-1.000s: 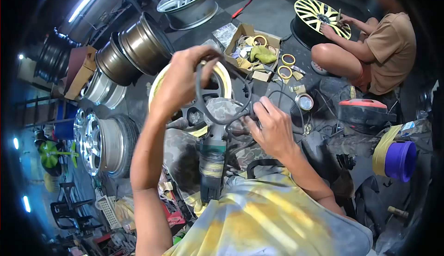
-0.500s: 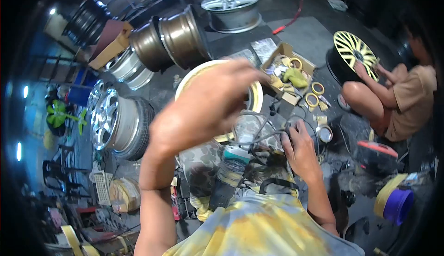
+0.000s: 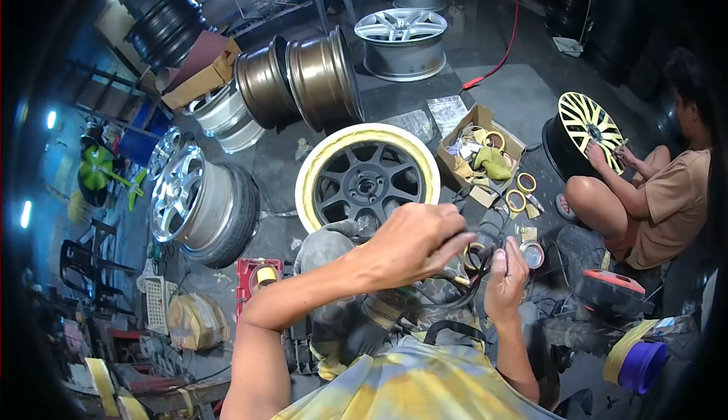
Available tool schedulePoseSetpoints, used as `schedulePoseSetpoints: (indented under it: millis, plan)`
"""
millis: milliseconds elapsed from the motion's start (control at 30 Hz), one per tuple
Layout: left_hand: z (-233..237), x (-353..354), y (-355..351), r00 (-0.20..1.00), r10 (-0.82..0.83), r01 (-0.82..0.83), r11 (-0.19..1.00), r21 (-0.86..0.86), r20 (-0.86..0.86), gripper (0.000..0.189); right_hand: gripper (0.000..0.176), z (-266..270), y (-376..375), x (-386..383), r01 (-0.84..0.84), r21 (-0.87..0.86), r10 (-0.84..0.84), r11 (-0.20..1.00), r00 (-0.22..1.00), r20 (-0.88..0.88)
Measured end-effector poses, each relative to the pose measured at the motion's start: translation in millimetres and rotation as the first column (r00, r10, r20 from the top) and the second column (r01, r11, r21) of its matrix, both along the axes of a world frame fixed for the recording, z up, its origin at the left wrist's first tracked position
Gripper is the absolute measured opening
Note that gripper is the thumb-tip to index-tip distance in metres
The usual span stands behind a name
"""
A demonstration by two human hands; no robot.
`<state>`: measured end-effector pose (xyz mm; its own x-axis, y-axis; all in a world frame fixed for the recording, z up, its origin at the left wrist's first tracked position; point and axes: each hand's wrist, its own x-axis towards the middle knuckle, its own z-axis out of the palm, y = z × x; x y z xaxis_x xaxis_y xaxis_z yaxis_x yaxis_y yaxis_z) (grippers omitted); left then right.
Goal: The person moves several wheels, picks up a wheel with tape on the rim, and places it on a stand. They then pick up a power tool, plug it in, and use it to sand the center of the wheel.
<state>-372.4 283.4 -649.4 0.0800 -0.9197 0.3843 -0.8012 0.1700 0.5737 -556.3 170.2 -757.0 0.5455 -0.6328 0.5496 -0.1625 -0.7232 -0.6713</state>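
My right hand (image 3: pixel 506 277) is closed on loops of a dark cable (image 3: pixel 479 268), held in front of my lap on the right. Stretched across my body, my left hand (image 3: pixel 421 244) has its fingers curled and pinched close to those loops. It appears to grip the cable, though the fingers partly cover the contact. Just beyond my hands lies a dark grey multi-spoke wheel rim (image 3: pixel 367 186), its outer lip covered with yellow masking tape (image 3: pixel 309 185). My left forearm and hand hide part of my lap.
A cardboard box (image 3: pixel 455 168) of tape rolls and a green cloth stands ahead right, with loose tape rolls (image 3: pixel 516 202) beside it. Bronze rims (image 3: pixel 322 79) and a tyred wheel (image 3: pixel 216 208) stand left. At right a person (image 3: pixel 667 185) handles a yellow-spoked wheel (image 3: pixel 588 128).
My left hand has swung down and right from above the taped rim to the cable loops. The rim now shows fully. My view has shifted, and the tool on my lap is now hidden.
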Motion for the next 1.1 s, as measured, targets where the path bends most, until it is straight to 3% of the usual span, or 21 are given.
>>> schedulePoseSetpoints:
  millis: [33, 67, 100, 167, 267, 367, 467, 500, 533, 567, 633, 700, 767, 867, 900, 1033, 1100]
  plan:
    - [4, 3, 4, 1.000, 0.001, -0.001, 1.000, 0.001, 0.006, 0.017, 0.034, -11, 1, 2, 0.036, 0.043, -0.037, 0.998, 0.999, 0.031]
    - [11, 7, 9, 0.994, 0.088, -0.094, 0.992, -0.089, -0.071, 0.016, 0.039, -17, 2, 1, 0.009, 0.192, -0.004, 0.981, 1.000, -0.026]
    - [20, 12, 15, 0.974, 0.170, -0.196, 0.965, -0.172, -0.152, 0.016, 0.039, -25, 2, 1, -0.004, 0.192, 0.006, 0.981, 1.000, -0.012]
    - [34, 25, 33, 0.957, 0.246, -0.271, 0.948, -0.168, -0.155, 0.008, 0.038, -48, 4, -4, -0.010, 0.463, 0.027, 0.886, 0.999, -0.030]
    - [37, 51, 54, 0.863, 0.450, -0.501, 0.819, -0.281, -0.229, 0.012, 0.037, -55, 12, -8, -0.009, 0.349, 0.022, 0.937, 0.999, -0.033]
    - [39, 105, 74, 0.659, 0.677, -0.752, 0.588, -0.298, -0.326, 0.020, 0.036, -70, 2, -9, -0.005, 0.204, 0.011, 0.979, 0.999, -0.030]
    - [38, 159, 95, 0.556, 0.804, -0.823, 0.497, -0.274, -0.212, 0.022, 0.036, -68, -21, -19, 0.090, 0.341, -0.033, 0.936, 0.985, -0.168]
    - [33, 170, 101, 0.526, 0.849, -0.832, 0.526, -0.177, 0.051, 0.021, 0.036, -65, -25, -19, 0.103, 0.346, -0.043, 0.933, 0.983, -0.177]
    - [33, 172, 98, 0.487, 0.815, -0.841, 0.534, -0.082, 0.314, 0.023, 0.035, -61, -31, -17, 0.116, 0.326, -0.080, 0.938, 0.989, -0.122]
    - [31, 167, 94, 0.508, 0.802, -0.830, 0.554, -0.071, 0.314, 0.023, 0.035, -58, -36, -17, 0.137, 0.305, -0.122, 0.942, 0.990, -0.068]
    - [38, 133, 76, 0.634, 0.676, -0.677, 0.720, -0.153, 0.376, 0.033, 0.036, -61, -39, -10, 0.189, 0.251, -0.196, 0.949, 0.981, 0.005]
    - [51, 84, 46, 0.834, 0.508, -0.500, 0.861, -0.094, 0.217, 0.035, 0.032, -30, -21, 8, 0.083, 0.245, -0.129, 0.966, 0.975, 0.179]
    - [47, 47, 20, 0.984, 0.171, -0.169, 0.985, -0.035, 0.055, 0.025, 0.029, 8, -10, 17, -0.047, 0.221, 0.011, 0.974, 0.987, 0.160]
    - [31, -2, 0, 0.974, -0.102, 0.066, 0.982, 0.177, 0.201, 0.031, 0.026, 28, -3, 27, -0.128, 0.135, 0.090, 0.983, 0.963, 0.253]
    - [19, -9, -6, 0.960, -0.144, 0.103, 0.979, 0.175, 0.238, 0.025, 0.026, 31, -2, 26, -0.117, 0.129, 0.081, 0.985, 0.963, 0.256]
    - [10, -14, -16, 0.956, -0.205, 0.156, 0.960, 0.231, 0.207, 0.014, 0.026, 38, -6, 14, -0.044, -0.004, 0.043, 0.999, 0.969, 0.241]
    - [13, -5, -13, 0.972, -0.197, 0.172, 0.967, 0.186, 0.128, 0.006, 0.026, 38, -8, 11, -0.028, 0.098, 0.006, 0.995, 0.974, 0.226]
